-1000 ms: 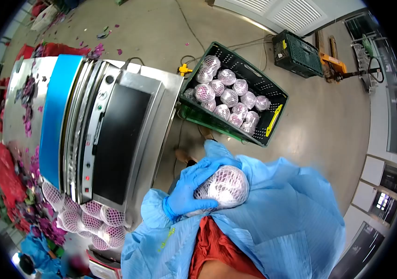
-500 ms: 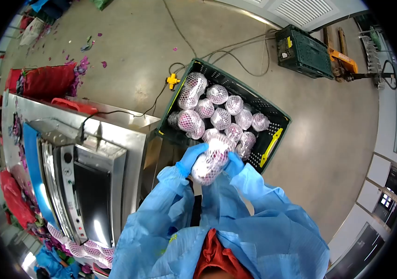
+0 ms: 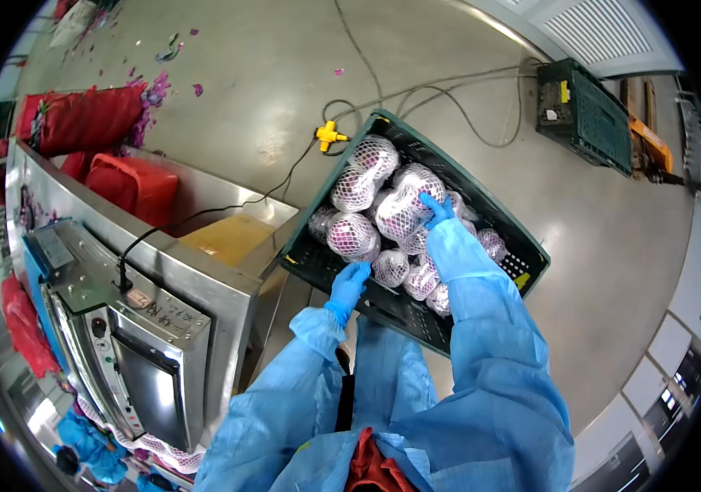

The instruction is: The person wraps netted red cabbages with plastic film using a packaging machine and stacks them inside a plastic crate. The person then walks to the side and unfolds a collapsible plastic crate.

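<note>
Inside a dark green crate [image 3: 481, 209] lie several round purple heads that look like red cabbages, wrapped in film and white netting. My right hand [image 3: 439, 215], in a blue glove, grips the right side of a netted cabbage bundle [image 3: 404, 201] lying on top of the others. Its thumb and fingers press on the net, with part of the grip hidden. My left hand [image 3: 349, 287], also gloved in blue, has its fingers curled over the crate's near left rim, beside a netted cabbage [image 3: 351, 235].
A steel bench with a wrapping machine [image 3: 149, 353] stands at my left, with a red bin [image 3: 149, 193] behind it. Cables and a yellow connector [image 3: 328, 135] lie past the crate. Another green crate [image 3: 584, 115] and an orange pallet jack [image 3: 652, 146] stand far right.
The bundle held between both hands has gone down onto the others in the crate. My left hand has let go of it and moved to the rim; my right hand reached forward with it.
</note>
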Demonstrator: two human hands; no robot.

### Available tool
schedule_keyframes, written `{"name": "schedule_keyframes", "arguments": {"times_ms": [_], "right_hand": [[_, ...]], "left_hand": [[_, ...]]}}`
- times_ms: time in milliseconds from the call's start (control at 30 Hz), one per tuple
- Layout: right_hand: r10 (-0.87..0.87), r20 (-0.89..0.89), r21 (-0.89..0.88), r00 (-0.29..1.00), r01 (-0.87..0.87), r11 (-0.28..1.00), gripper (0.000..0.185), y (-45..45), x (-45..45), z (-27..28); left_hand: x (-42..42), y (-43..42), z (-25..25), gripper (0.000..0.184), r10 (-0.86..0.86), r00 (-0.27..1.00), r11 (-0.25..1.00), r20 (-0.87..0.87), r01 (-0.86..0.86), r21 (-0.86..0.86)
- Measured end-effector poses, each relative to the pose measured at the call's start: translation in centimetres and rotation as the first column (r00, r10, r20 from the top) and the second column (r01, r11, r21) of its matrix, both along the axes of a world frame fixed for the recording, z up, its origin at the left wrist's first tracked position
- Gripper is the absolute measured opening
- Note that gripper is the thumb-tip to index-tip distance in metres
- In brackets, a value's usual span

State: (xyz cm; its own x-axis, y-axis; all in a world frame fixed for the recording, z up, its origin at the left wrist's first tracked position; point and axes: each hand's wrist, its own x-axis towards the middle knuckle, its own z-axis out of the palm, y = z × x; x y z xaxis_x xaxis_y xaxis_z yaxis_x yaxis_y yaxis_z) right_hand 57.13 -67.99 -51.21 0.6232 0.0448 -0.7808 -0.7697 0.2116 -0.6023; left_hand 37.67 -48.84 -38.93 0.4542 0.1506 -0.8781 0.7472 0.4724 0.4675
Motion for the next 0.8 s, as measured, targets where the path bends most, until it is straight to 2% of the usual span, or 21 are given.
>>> {"name": "schedule_keyframes", "arguments": {"times_ms": [100, 167, 200, 267, 300, 333, 367, 400, 500, 533, 567, 600, 633, 667, 700, 733, 767, 800], "right_hand": [[-0.050, -0.064, -0.202, 0.997, 0.036, 0.979, 0.081, 2.3, 0.3, -1.9], [-0.182, -0.048, -0.247, 0.982, 0.165, 0.955, 0.091, 3.6, 0.6, -3.5], [-0.266, -0.127, -0.229, 0.955, 0.233, 0.945, 0.062, 2.5, 0.8, -5.5], [0.086, 0.107, -0.121, 0.990, -0.073, 0.990, 0.030, 0.0, 1.4, -5.5], [0.107, 0.208, -0.225, 0.972, -0.059, 0.973, 0.033, -1.2, 1.5, -7.4], [0.123, 0.229, -0.181, 0.966, -0.082, 0.980, 0.041, 0.8, 0.1, -3.7], [0.137, 0.242, -0.131, 0.960, -0.107, 0.986, 0.051, 2.6, -0.9, 1.8], [0.168, 0.218, -0.137, 0.961, -0.140, 0.981, 0.048, 3.0, -1.5, 2.9], [0.274, 0.142, -0.235, 0.951, -0.237, 0.943, 0.040, 2.7, -4.9, 3.0], [0.318, 0.121, -0.263, 0.940, -0.279, 0.924, 0.037, 2.9, -6.2, 3.2], [0.374, 0.097, -0.280, 0.922, -0.335, 0.899, 0.035, 3.8, -7.6, 3.8], [0.436, 0.076, -0.290, 0.897, -0.398, 0.870, 0.033, 4.5, -9.3, 4.2], [0.517, 0.035, -0.274, 0.855, -0.490, 0.828, 0.031, 6.0, -11.4, 5.4], [0.620, -0.077, -0.287, 0.781, -0.613, 0.736, 0.023, 7.4, -13.0, 6.4], [0.731, -0.252, -0.237, 0.634, -0.773, 0.588, 0.016, 10.2, -15.2, 8.5], [0.815, -0.384, -0.150, 0.434, -0.900, 0.409, 0.012, 13.2, -17.9, 11.7], [0.876, -0.429, -0.053, 0.222, -0.974, 0.221, 0.015, 15.8, -21.1, 15.2], [0.955, -0.272, -0.080, 0.118, -0.992, 0.100, 0.017, 17.7, -25.2, 19.8]], "left_hand": [[-2.9, 1.1, 0.8, 0.028, -0.030, 0.999, 0.996, -0.010, 0.029, -0.087], [-4.3, 1.1, 2.0, 0.025, 0.011, 1.000, 0.998, 0.013, -0.010, -0.068], [-5.1, 1.1, 2.5, 0.025, 0.048, 0.998, 0.995, 0.031, -0.045, -0.088], [-6.2, 1.2, 3.2, 0.025, 0.082, 0.992, 0.996, 0.094, -0.077, -0.051], [-6.7, 1.1, 3.8, 0.024, 0.072, 0.990, 0.997, 0.121, -0.073, 0.004], [-7.3, 0.7, 4.0, 0.024, 0.106, 0.981, 0.993, 0.163, -0.114, 0.040], [-8.0, 0.7, 4.1, 0.025, 0.135, 0.971, 0.985, 0.200, -0.154, 0.082], [-8.5, 1.2, 5.4, 0.025, 0.133, 0.970, 0.979, 0.205, -0.161, 0.128], [-11.1, 3.2, 9.4, 0.027, 0.129, 0.937, 0.950, 0.325, -0.211, 0.231], [-12.4, 4.0, 11.3, 0.028, 0.151, 0.936, 0.942, 0.318, -0.233, 0.240], [-13.8, 4.7, 12.8, 0.029, 0.168, 0.934, 0.938, 0.315, -0.250, 0.240], [-15.7, 5.0, 13.3, 0.030, 0.219, 0.922, 0.946, 0.319, -0.281, 0.162], [-18.1, 6.1, 15.2, 0.031, 0.189, 0.914, 0.940, 0.358, -0.274, 0.203], [-20.7, 7.0, 17.1, 0.031, 0.242, 0.900, 0.940, 0.363, -0.310, 0.143], [-23.6, 8.2, 19.5, 0.032, 0.288, 0.883, 0.938, 0.371, -0.338, 0.077], [-26.6, 8.7, 21.3, 0.030, 0.314, 0.857, 0.918, 0.409, -0.384, 0.099], [-29.5, 8.6, 22.9, 0.029, 0.340, 0.829, 0.897, 0.445, -0.428, 0.111], [-32.6, 8.9, 24.1, 0.027, 0.345, 0.781, 0.877, 0.521, -0.466, 0.118]]}}
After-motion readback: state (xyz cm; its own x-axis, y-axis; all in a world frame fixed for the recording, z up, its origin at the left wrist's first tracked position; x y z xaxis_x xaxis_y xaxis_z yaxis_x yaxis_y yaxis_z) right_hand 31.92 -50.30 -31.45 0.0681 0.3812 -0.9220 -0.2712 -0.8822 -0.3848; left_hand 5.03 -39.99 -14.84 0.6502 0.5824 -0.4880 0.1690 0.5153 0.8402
